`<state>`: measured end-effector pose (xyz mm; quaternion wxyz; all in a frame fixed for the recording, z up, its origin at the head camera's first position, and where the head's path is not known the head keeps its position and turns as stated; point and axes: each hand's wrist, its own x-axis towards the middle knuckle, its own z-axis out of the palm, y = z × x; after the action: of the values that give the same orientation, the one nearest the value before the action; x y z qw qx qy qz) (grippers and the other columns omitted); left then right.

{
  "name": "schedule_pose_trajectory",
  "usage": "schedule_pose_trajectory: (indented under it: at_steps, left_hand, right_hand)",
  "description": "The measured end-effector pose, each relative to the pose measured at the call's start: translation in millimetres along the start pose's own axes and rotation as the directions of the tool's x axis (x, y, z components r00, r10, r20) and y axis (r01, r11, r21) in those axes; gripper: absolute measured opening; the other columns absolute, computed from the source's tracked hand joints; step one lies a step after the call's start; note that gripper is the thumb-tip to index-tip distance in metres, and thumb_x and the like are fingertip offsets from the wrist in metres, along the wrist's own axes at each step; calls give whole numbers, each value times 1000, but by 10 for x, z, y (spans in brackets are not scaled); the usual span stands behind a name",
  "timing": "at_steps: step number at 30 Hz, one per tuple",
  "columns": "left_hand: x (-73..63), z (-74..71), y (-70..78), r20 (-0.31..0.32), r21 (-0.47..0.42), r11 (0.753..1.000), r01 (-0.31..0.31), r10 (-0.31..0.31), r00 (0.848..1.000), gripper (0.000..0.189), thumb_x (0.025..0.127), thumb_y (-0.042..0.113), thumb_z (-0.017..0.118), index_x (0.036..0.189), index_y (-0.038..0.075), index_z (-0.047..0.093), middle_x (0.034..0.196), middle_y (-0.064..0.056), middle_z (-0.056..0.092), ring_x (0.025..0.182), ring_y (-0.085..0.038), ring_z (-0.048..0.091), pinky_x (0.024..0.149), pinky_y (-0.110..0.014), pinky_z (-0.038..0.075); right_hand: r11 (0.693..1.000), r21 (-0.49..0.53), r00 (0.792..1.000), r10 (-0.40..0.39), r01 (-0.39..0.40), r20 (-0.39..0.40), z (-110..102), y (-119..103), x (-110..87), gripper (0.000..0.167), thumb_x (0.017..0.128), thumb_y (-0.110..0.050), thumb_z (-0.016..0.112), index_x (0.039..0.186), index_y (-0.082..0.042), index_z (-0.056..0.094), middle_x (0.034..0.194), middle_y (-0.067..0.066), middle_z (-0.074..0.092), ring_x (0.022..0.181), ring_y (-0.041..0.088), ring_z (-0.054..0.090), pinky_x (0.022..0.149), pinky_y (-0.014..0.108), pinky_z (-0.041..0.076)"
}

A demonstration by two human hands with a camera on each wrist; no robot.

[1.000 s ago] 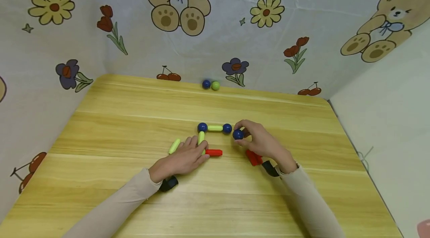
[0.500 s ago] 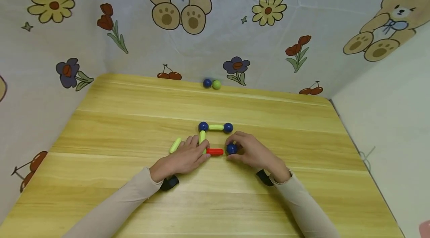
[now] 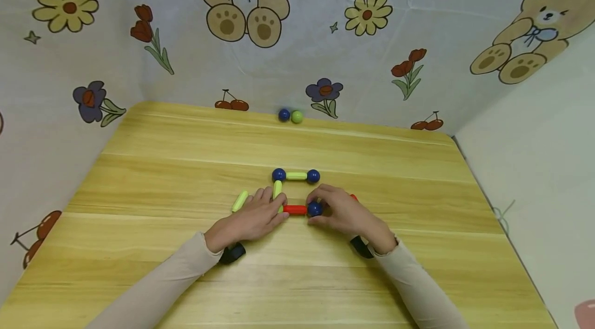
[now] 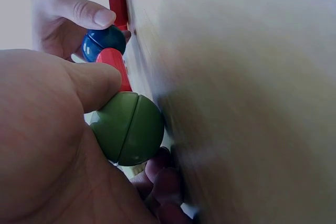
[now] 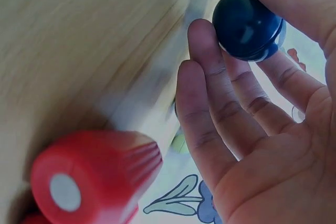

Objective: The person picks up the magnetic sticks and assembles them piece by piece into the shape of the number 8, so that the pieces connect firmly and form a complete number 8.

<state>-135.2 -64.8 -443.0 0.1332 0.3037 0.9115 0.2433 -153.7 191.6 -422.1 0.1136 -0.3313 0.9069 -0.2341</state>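
My left hand (image 3: 251,218) lies low over the table, its thumb and fingers curled round a green ball (image 4: 128,128), which the head view mostly hides. From that ball a red magnetic rod (image 3: 295,209) runs right to a blue ball (image 3: 314,209). My right hand (image 3: 346,210) pinches this blue ball between thumb and fingers, right at the rod's end. A yellow-green rod (image 3: 277,189) leads from the left fingers up to another blue ball (image 3: 279,174). A second yellow-green rod (image 3: 296,176) joins that one to a further blue ball (image 3: 313,176).
Beside the left fingers lies a loose yellow-green rod (image 3: 239,201). Red rods (image 5: 94,177) lie near the right palm, mostly hidden in the head view. At the table's back edge, a blue ball (image 3: 284,115) and a green ball (image 3: 296,116) rest against the printed cloth.
My right hand has brought its blue ball toward me and left, from near the upper row to the red rod's right end. My left hand has stayed in place.
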Motion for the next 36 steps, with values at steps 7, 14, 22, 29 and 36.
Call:
schedule_pose_trajectory:
  at_steps: [7,14,22,29,36]
  left_hand:
    - [11,20,-10,4,7,1000,7,-7,1000,20,106,33,49,116,16,51,93,-5,39,87,-25,36,70,-34,24]
    - [9,26,-7,-4,14,1000,11,-11,1000,20,106,34,50,116,16,52,93,-5,39,86,-24,36,70,-34,25]
    - [0,39,-17,-18,19,1000,4,-4,1000,20,106,33,50,115,15,52,92,-5,38,86,-24,35,69,-34,24]
    - [-10,33,-1,-30,12,1000,-9,10,1000,19,106,31,50,113,13,52,90,-5,37,84,-24,34,68,-33,23]
    - [-3,32,11,-32,15,1000,-8,8,999,18,106,30,50,112,13,52,90,-5,37,84,-24,34,68,-33,23]
  right_hand:
    - [1000,-5,1000,-4,5,13,17,1,4,35,86,-29,81,114,-16,65,109,-3,63,87,14,58,80,28,51]
    - [1000,7,1000,-4,4,29,-32,3,-5,36,87,-27,81,116,-15,65,110,-4,65,90,13,62,82,30,53]
    - [999,36,999,22,-23,25,-228,91,-96,42,86,-24,81,121,-9,65,114,5,68,96,20,66,82,37,56]
    - [997,14,996,80,-80,26,-331,151,-193,43,84,-23,83,120,-8,66,113,6,68,93,21,64,83,39,55]
    - [995,2,994,99,-99,50,-348,242,-273,40,82,-19,84,117,-9,67,106,3,68,92,18,62,83,39,54]
